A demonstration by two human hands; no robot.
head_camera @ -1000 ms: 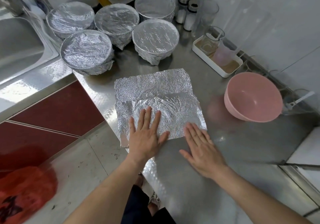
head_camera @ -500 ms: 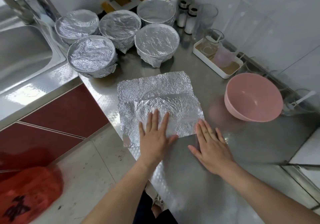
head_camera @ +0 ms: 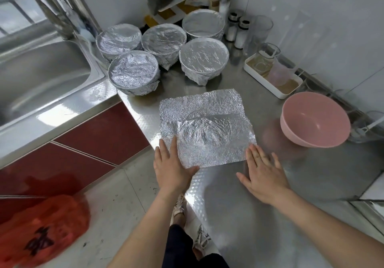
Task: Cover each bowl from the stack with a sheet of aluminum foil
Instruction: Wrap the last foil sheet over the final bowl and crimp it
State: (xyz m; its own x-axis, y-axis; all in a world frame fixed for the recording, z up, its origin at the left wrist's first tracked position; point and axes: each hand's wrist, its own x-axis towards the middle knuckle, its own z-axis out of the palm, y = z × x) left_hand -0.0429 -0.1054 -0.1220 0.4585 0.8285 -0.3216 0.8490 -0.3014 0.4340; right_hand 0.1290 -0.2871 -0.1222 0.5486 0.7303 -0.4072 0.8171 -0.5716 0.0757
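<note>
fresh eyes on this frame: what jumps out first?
A crinkled square aluminium foil sheet lies flat on the steel counter, with the left hand flat on its near left corner and the right hand flat at its near right corner. Behind it, beside the steel sink, stands a cluster of five foil-covered bowls. To the right sits an uncovered pink plastic bowl.

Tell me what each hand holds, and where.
Nothing is gripped. Left hand lies flat on the left edge of the foil sheet; right hand flat on the counter by its right corner.
</note>
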